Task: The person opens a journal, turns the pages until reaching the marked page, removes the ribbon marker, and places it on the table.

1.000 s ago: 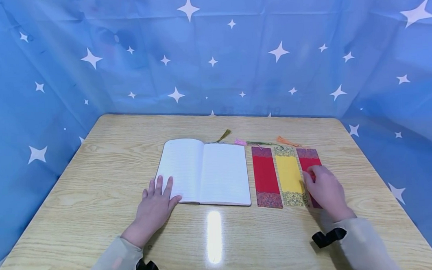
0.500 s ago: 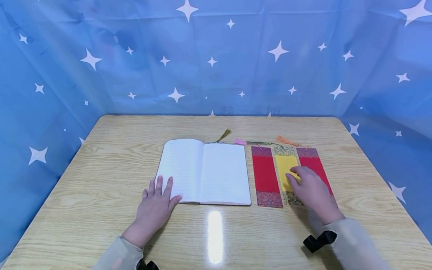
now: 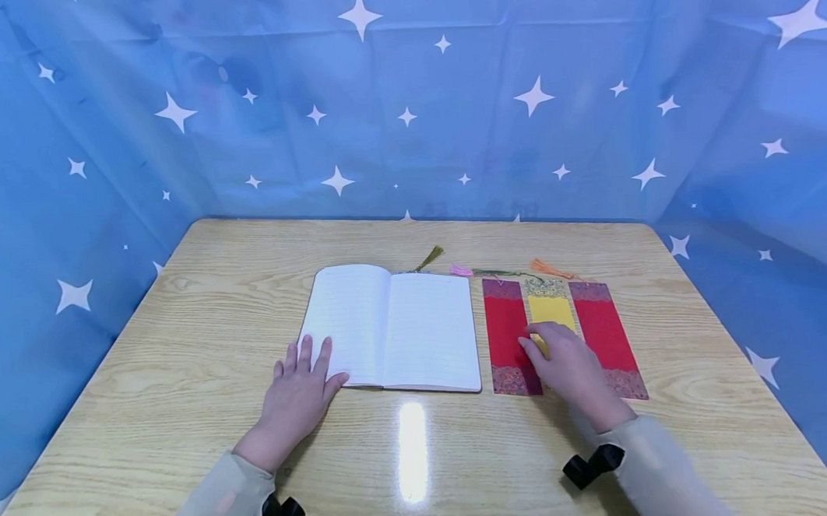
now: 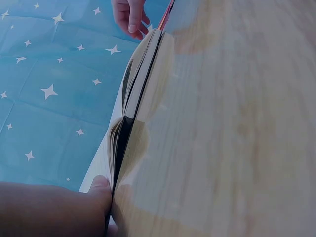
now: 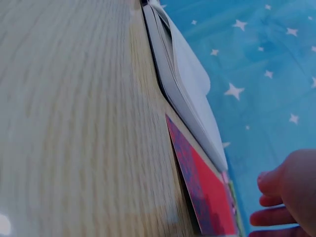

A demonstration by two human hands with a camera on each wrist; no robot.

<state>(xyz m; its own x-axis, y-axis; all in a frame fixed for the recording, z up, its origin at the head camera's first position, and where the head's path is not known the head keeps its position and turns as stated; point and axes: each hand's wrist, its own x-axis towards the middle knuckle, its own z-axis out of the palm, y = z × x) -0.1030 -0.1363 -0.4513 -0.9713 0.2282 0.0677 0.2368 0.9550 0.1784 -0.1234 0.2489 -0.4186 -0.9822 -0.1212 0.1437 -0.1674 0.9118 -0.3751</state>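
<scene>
An open notebook (image 3: 427,331) with pale ruled pages lies on the wooden table. My left hand (image 3: 297,393) rests spread on its lower left corner, the thumb (image 4: 100,187) at the page edge in the left wrist view. Right of the notebook are three tasselled bookmarks side by side: a red bookmark (image 3: 507,331), a yellow bookmark (image 3: 551,310) and another red bookmark (image 3: 603,334). Over the yellow one, fingertips reaching the left red one, is my right hand (image 3: 574,370). Its fingers are loosely bent, with nothing between them in the right wrist view. It hides the yellow bookmark's lower part.
A dark olive tassel (image 3: 431,258) sticks out behind the notebook. Pink (image 3: 460,270) and orange tassels (image 3: 550,269) lie above the bookmarks. A blue star-patterned curtain (image 3: 405,95) surrounds the table (image 3: 245,251) at the back and sides.
My right hand has moved left, from the far right red bookmark across the yellow one toward the left red one. The bookmarks, notebook and left hand stay in place.
</scene>
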